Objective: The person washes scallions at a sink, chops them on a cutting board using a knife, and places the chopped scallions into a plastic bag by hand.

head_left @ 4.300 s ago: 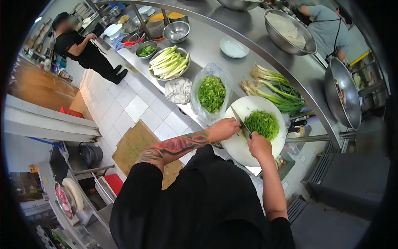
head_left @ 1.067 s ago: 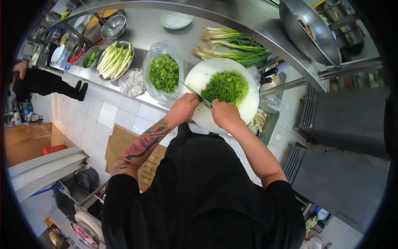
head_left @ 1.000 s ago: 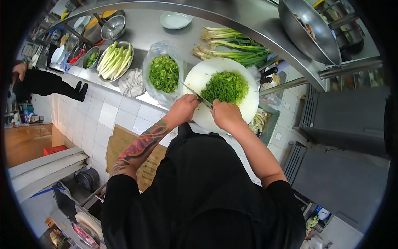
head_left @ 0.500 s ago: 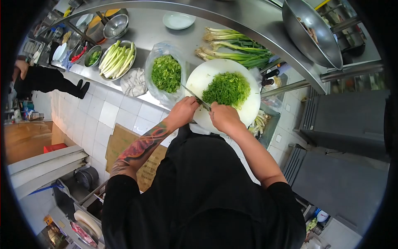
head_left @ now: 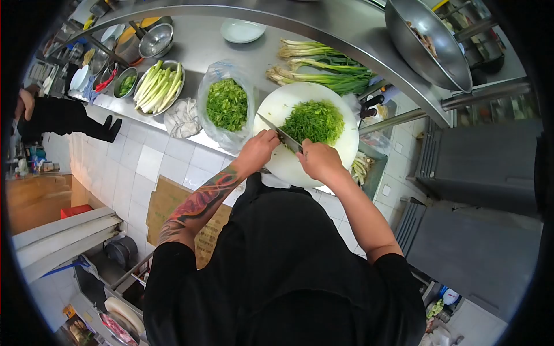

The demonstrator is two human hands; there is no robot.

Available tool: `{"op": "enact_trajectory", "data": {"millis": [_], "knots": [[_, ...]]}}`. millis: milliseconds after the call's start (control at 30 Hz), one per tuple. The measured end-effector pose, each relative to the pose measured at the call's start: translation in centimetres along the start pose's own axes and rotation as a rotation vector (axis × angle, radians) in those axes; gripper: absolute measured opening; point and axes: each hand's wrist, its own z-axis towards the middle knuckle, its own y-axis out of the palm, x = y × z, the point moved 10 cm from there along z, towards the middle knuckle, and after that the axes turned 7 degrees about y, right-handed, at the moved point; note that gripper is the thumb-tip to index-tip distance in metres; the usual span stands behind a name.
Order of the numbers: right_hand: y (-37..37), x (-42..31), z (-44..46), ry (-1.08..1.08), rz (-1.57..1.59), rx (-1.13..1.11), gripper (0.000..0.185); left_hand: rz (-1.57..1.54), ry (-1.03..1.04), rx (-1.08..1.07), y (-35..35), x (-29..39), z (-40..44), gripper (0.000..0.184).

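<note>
My right hand [head_left: 319, 160] grips the handle of a kitchen knife [head_left: 287, 138], its blade slanting up and left over a round white cutting board [head_left: 276, 102]. Close to the blade's left side, my left hand [head_left: 263, 146] has its fingers curled together at the board's edge. Whatever lies under those fingers is hidden. A heap of finely chopped scallions [head_left: 314, 122] covers the middle and right of the board, just beyond the knife. Left of the board, an open clear plastic bag [head_left: 207, 124] holds more chopped greens [head_left: 227, 104].
Whole scallions [head_left: 323, 66] lie behind the board. Further left are a crumpled cloth [head_left: 182, 118], a bowl of cut stalks [head_left: 158, 86] and a white plate [head_left: 242, 31]. A metal shelf rail [head_left: 346, 43] with a wok [head_left: 430, 49] overhangs the counter. Another person [head_left: 69, 117] stands at left.
The knife and my right hand have shifted slightly right and down, showing more of the blade beside my left fingers. My left hand stays almost in place. The whole view has shifted a little.
</note>
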Motion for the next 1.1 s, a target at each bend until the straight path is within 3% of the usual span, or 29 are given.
{"op": "enact_trajectory", "data": {"millis": [233, 467, 1100], "knots": [[1.7, -0.2, 0.0, -0.053, -0.002, 0.045, 0.023, -0.045, 0.020, 0.042, -1.4, 0.3, -0.5, 0.016], [1.2, -1.5, -0.7, -0.099, -0.053, 0.100, 0.014, -0.054, 0.046, -0.112, -1.5, 0.4, 0.5, 0.014], [1.2, -2.1, 1.0, -0.060, -0.050, 0.009, 0.024, -0.034, 0.030, -0.044, -1.0, -0.4, -0.9, 0.016]]}}
